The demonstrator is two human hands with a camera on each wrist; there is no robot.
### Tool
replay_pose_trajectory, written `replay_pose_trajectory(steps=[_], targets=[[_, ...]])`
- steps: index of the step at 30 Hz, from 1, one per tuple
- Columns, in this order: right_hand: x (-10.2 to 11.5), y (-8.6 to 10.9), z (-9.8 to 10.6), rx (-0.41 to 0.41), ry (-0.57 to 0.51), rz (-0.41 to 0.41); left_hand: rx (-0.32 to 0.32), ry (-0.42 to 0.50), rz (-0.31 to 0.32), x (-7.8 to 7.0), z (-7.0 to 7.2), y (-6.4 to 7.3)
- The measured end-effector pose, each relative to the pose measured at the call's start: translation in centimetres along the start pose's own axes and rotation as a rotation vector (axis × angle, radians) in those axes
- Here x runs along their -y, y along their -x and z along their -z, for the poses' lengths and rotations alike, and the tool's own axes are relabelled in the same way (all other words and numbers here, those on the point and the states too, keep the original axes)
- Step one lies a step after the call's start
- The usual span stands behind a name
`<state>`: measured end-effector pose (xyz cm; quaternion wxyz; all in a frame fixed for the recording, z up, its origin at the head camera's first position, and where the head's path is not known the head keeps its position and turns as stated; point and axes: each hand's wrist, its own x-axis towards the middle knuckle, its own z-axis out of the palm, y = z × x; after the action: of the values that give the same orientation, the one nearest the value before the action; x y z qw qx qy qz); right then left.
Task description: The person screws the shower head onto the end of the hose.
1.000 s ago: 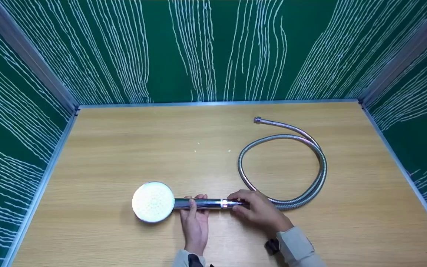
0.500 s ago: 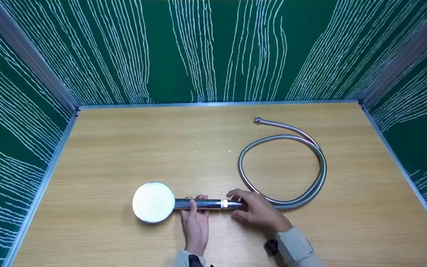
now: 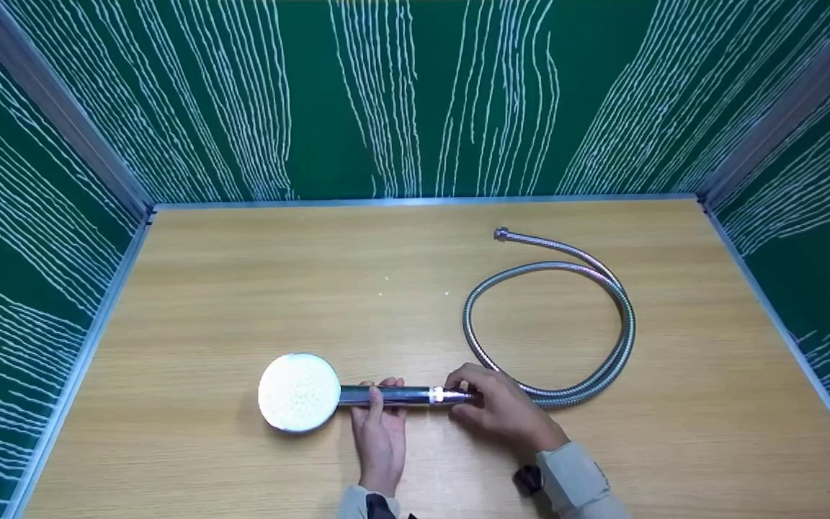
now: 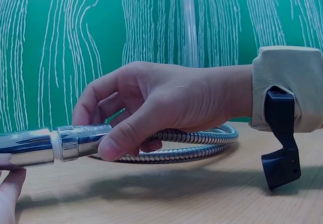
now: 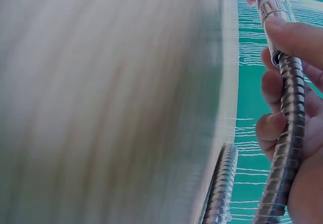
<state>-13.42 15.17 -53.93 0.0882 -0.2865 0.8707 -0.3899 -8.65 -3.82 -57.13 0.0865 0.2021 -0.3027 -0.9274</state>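
A chrome hand shower (image 3: pixel 299 393) with a round white spray face lies level across the front of the table, its head to the left. My left hand (image 3: pixel 379 440) holds its handle (image 3: pixel 415 396) from below, thumb on top. At the handle's right end sits the cone-shaped hose nut (image 4: pixel 83 141), with a pale ring showing between nut and handle. My right hand (image 3: pixel 505 411) pinches this nut between thumb and fingers. In the right wrist view the ribbed metal hose (image 5: pixel 290 128) leaves the nut and runs along the palm, with the lower fingers curled beside it.
The rest of the shower hose (image 3: pixel 627 324) lies looped on the wooden table (image 3: pixel 242 274) at the right, its free end nut (image 3: pixel 501 233) toward the back. Green walls (image 3: pixel 328 108) with white wavy lines enclose three sides. Small white specks dot the table's middle.
My right fingers spread slightly off the nut half a second ago and have come back onto it. The left hand and the hand shower stay nearly still.
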Motion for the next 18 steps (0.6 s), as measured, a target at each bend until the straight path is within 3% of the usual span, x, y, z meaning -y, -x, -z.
replay_pose_trajectory(steps=[8, 18], targets=[[-0.29, -0.04, -0.15, -0.011, 0.004, 0.046, 0.004, -0.011, -0.006, -0.05, -0.04, 0.05], [-0.34, -0.10, -0.07, 0.032, 0.016, 0.030, -0.009, -0.025, -0.002, -0.09, -0.10, 0.16]])
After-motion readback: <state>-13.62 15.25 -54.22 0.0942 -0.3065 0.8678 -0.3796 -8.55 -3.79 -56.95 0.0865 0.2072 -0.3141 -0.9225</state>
